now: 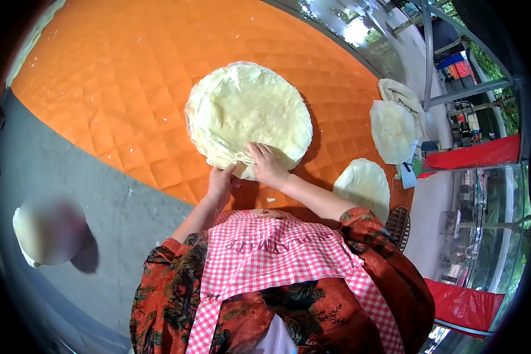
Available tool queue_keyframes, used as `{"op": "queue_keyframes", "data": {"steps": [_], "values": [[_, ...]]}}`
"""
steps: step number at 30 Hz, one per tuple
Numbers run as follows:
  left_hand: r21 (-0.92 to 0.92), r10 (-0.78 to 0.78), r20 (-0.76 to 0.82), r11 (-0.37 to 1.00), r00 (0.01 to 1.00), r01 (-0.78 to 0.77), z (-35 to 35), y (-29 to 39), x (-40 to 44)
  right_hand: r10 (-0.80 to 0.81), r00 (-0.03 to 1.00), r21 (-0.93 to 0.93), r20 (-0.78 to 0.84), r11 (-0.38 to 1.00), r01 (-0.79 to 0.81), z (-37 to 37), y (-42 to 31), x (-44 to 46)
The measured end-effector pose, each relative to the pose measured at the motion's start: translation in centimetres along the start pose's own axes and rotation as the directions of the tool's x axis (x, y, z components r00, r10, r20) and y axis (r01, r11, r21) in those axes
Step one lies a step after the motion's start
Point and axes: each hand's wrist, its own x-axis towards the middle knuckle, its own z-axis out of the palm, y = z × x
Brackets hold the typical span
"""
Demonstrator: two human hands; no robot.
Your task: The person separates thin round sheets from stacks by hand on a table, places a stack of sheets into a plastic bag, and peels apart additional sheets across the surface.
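Observation:
A stack of round, pale flatbread sheets lies on the orange quilted cloth, in front of my body. At the near edge of the stack, my left hand has its fingers closed on the rim of a sheet, with the thumb on top. Close beside it, to the right, my right hand rests on the top sheet near the same edge, its fingers bent and pressed against the dough. The fingertips under the rim are partly hidden.
Another round sheet lies right of my right forearm. Farther right are one more sheet, a folded cloth and a brown woven basket. A blurred rounded object is on the grey floor at left.

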Motion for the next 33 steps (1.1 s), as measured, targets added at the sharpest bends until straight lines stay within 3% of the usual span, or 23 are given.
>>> {"op": "queue_keyframes", "data": {"steps": [1,2,4,5,8,10,13,15,17,20,22,23,25,27,28,29,31,33], "values": [[0.010,-0.012,-0.005,1.000,1.000,0.012,0.1,0.1,0.0,-0.005,1.000,-0.043,-0.027,0.999,0.004,-1.7,-1.5,0.8],[0.019,-0.024,-0.013,1.000,1.000,0.025,0.2,0.2,-0.1,0.212,0.938,0.078,0.275,0.967,-0.241,-4.4,-2.0,1.6],[0.008,-0.030,0.002,1.000,1.000,0.030,0.5,0.8,0.1,0.114,0.987,0.309,0.111,0.940,-0.143,-2.7,6.0,4.5],[-0.003,-0.040,0.024,0.999,0.999,0.040,0.5,1.0,-0.1,0.174,0.982,0.311,0.067,0.932,-0.187,-6.4,6.8,6.3],[-0.076,-0.040,0.059,0.996,0.997,0.045,0.6,1.3,-1.0,0.049,0.979,-0.071,-0.196,0.995,-0.064,-18.6,3.7,10.2],[-0.156,-0.028,0.121,0.987,0.992,0.047,0.4,1.5,-1.6,0.015,0.981,-0.096,-0.193,0.995,-0.034,-20.6,0.2,8.9],[-0.325,-0.009,0.248,0.941,0.969,0.092,-0.4,1.7,-2.3,-0.086,0.983,-0.138,-0.161,0.988,0.064,-15.2,-0.9,5.7],[-0.457,-0.001,0.282,0.879,0.960,0.135,-0.5,2.0,-2.3,-0.038,0.996,-0.136,-0.083,0.990,0.026,-9.0,-1.8,3.5],[-0.433,-0.037,0.234,0.890,0.971,0.139,-0.5,1.8,-2.0,0.036,0.988,-0.054,0.151,0.998,-0.028,-3.0,-0.7,1.9],[-0.352,-0.122,0.199,0.917,0.972,0.187,-0.7,1.7,-1.6,-0.031,0.993,-0.086,-0.116,0.996,0.021,0.4,-0.2,0.5],[-0.298,-0.123,0.255,0.934,0.959,0.198,-1.2,1.8,-1.6,0.085,0.996,0.140,-0.005,0.987,-0.084,-0.1,0.6,1.0],[-0.276,-0.103,0.207,0.948,0.973,0.159,-1.1,1.8,-1.6,0.132,0.990,0.244,0.058,0.959,-0.142,-0.4,1.0,1.1],[-0.237,-0.047,0.107,0.969,0.993,0.071,0.1,2.8,-2.6,0.161,0.987,0.224,-0.020,0.963,-0.153,-2.3,-0.3,1.8],[-0.210,0.042,0.141,0.978,0.989,-0.012,-1.3,1.0,-0.8,0.126,0.987,0.168,-0.102,0.980,-0.108,-2.3,-1.1,2.2],[-0.195,0.089,0.161,0.979,0.983,-0.057,-1.4,1.0,-0.3,0.114,0.990,0.170,-0.086,0.981,-0.098,-1.8,-1.5,2.3],[-0.165,0.084,0.133,0.984,0.988,-0.061,-1.5,1.2,0.0,0.093,0.994,0.154,0.049,0.983,-0.099,-1.1,-1.3,2.3],[-0.108,0.072,0.070,0.992,0.995,-0.064,-0.4,2.6,-1.0,0.081,0.993,0.069,0.085,0.994,-0.087,-1.1,-3.1,1.9],[-0.080,0.105,0.022,0.991,0.994,-0.103,0.0,3.3,-1.4,0.037,0.999,0.038,-0.005,0.999,-0.037,-0.1,-3.8,1.1]]}}
